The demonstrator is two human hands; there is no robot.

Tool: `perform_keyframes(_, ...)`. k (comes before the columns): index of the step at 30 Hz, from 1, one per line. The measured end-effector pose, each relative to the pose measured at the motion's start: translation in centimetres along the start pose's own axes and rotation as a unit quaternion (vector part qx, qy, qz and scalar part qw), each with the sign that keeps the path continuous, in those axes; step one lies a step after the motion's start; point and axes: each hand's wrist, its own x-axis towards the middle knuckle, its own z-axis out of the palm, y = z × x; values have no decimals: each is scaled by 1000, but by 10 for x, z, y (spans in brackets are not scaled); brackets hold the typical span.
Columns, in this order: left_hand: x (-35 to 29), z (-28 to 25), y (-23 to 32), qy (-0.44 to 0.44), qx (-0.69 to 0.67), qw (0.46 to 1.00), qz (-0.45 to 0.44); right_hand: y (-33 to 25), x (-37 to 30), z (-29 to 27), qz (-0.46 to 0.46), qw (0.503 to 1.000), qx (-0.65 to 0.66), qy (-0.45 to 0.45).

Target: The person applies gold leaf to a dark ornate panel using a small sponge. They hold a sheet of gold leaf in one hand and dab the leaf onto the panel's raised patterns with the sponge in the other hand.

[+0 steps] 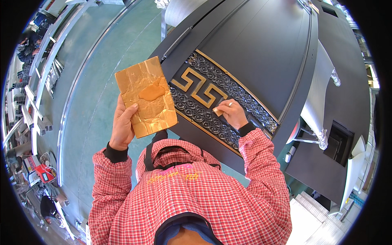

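Note:
My left hand (123,125) grips the lower left edge of a gold-coloured piece of cardboard (153,118), thumb on top. A puddle of gold-brown paint (152,92) lies on its creased face. Between the pinched fingers of my right hand (236,116) is a small tan pad (218,111), perhaps a sponge. The pad is at the ornamental band of a large dark door panel (249,36), beside a raised gold meander motif (204,94). Rows of dark scroll relief (196,116) with gold edge strips run along both sides of the motif. Whether the pad touches the panel, I cannot tell.
A bar handle (177,43) sticks up near the panel's left edge. Another dark panel (347,69) lies to the right, past a wrapped white roll (320,98). Metal profiles (30,110) and a red case (44,173) are at the far left, beyond the green floor (98,102).

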Motion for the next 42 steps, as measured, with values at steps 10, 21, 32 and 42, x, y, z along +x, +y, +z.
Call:
perform_keyframes(10, -12, 3, -2, 21, 1, 1000, 14, 40, 20, -5, -14, 995, -92, 41)
perform_keyframes(21, -27, -1, -11, 19, -18, 1000, 13, 3, 13, -4, 55, 996, -44, 49)
perform_keyframes(32, -30, -5, -17, -11, -25, 1000, -7, -15, -47, 19, 111, 990, -83, 26)
perform_keyframes(42, -27, -4, -24, -84, -49, 994, -45, -103, -29, -58, 210, 963, -14, 167)
